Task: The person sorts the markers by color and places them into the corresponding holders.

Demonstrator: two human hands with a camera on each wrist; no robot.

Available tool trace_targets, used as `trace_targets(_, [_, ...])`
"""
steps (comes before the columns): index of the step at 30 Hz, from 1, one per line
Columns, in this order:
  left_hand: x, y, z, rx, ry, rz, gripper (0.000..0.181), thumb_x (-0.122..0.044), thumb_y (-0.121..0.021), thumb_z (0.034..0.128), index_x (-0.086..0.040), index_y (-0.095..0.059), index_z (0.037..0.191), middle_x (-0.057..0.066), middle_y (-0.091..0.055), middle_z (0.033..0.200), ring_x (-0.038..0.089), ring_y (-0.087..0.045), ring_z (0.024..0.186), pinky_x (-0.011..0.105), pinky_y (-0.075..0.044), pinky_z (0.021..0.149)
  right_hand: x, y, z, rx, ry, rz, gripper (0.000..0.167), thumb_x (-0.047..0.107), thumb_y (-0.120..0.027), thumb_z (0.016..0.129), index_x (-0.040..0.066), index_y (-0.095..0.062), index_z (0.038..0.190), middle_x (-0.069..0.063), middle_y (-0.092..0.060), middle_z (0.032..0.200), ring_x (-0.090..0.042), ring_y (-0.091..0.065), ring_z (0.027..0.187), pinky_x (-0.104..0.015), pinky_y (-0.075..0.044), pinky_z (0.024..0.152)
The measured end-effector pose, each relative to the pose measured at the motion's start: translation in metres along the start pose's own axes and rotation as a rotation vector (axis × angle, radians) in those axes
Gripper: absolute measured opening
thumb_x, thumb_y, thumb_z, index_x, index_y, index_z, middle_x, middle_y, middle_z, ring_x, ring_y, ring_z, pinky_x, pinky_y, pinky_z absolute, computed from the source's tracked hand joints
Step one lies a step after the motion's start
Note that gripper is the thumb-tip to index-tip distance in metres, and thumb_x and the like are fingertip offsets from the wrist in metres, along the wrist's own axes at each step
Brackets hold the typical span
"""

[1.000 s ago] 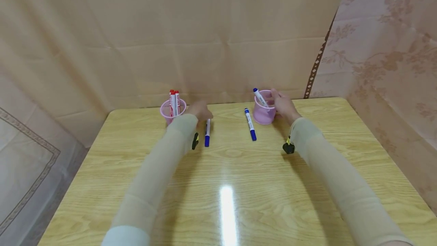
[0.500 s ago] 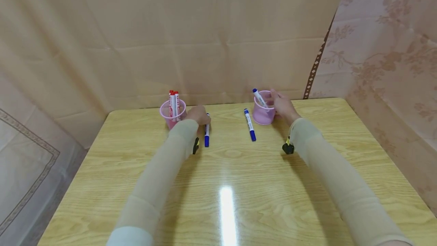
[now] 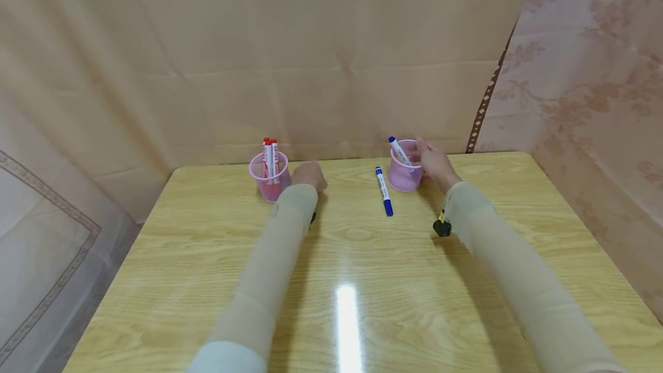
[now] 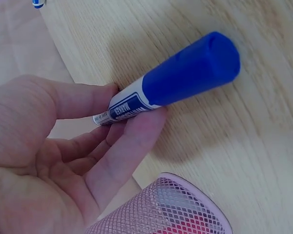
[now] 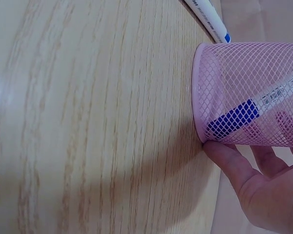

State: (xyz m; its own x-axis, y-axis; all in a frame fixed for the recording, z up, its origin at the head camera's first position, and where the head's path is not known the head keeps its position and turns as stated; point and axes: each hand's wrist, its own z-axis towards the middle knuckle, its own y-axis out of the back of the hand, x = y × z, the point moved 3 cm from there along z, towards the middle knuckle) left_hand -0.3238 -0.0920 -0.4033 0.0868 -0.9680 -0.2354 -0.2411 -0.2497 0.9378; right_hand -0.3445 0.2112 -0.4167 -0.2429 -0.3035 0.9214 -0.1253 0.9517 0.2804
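The person's left hand [image 3: 309, 176] was clamped on a white plastic marker with a blue cap [image 4: 190, 70], the thumb being on one side of the barrel and the fingers on the other. The capped end stuck out of this grip toward the left wrist camera, and the long axis ran obliquely, the narrower end going away behind the fingers. Whether this marker touched the pale wood-grain table [image 3: 181, 235] could not be told.

As landmark served the round pink mesh cup [image 3: 405, 182]. The held marker was to the left of it, well apart. The right hand [image 3: 437, 167] was the nearer one to this cup: it held it from the right side, with fingers bent about the wall. So one hand had the marker and the other had the cup, and the gap between them was, it seemed, the relation of most weight.

In this gap, just to the left of the cup, a loose blue-and-white marker [image 3: 384, 191] lay on the table, its long axis pointing nearly away from the person. Inside the cup a leaning blue-tipped marker [image 3: 400, 151] had its upper end at the left.

Farther left of the landmark, just beyond the left hand, stood a second pink mesh cup [image 3: 270, 191] with red-capped markers [image 3: 270, 161], almost upright.
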Motion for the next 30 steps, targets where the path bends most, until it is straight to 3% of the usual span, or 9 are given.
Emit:
trace_targets(7, [0.0026, -0.0041, 0.0047, 0.019, 0.035, -0.007, 0.021, -0.014, -0.067, 0.0897, -0.002, -0.071, 0.107, 0.016, -0.067, 0.118, 0.033, -0.063, 0.106, 0.042, -0.051, 0.095, 0.0016, -0.0023, -0.0005, 0.034, 0.008, 0.018, 0.072, 0.059, -0.021, 0.106, 0.009, -0.040, 0.153, -0.021, -0.042, 0.154, -0.039, -0.041, 0.139, -0.059, -0.038, 0.110])
trace_targets(17, [0.0057, -0.0045, 0.0016, 0.024, 0.025, -0.037, 0.025, -0.016, -0.067, 0.0908, 0.000, -0.071, 0.109, 0.017, -0.068, 0.116, 0.033, -0.062, 0.105, 0.042, -0.049, 0.098, 0.0090, 0.0015, -0.0072, 0.193, -0.049, 0.029, 0.068, 0.052, -0.015, 0.109, 0.007, -0.027, 0.159, -0.023, -0.027, 0.161, -0.043, -0.028, 0.146, -0.062, -0.027, 0.115])
trace_targets(25, [0.0044, -0.0051, -0.0008, 0.036, 0.041, -0.050, 0.026, -0.017, -0.062, 0.0943, -0.001, -0.071, 0.113, 0.018, -0.066, 0.123, 0.035, -0.059, 0.115, 0.045, -0.045, 0.103, 0.0007, 0.0006, -0.0018, 0.174, -0.045, 0.073, 0.073, 0.058, -0.017, 0.106, 0.009, -0.029, 0.159, -0.022, -0.030, 0.160, -0.041, -0.031, 0.144, -0.061, -0.029, 0.114])
trace_targets(30, [0.0045, -0.0048, -0.0006, 0.038, 0.036, -0.054, 0.026, -0.016, -0.061, 0.0945, -0.001, -0.070, 0.113, 0.017, -0.067, 0.118, 0.032, -0.061, 0.107, 0.043, -0.048, 0.099, 0.0004, -0.0013, -0.0019, 0.120, -0.025, 0.074, 0.071, 0.056, -0.018, 0.107, 0.008, -0.033, 0.157, -0.022, -0.034, 0.159, -0.039, -0.034, 0.143, -0.059, -0.033, 0.112])
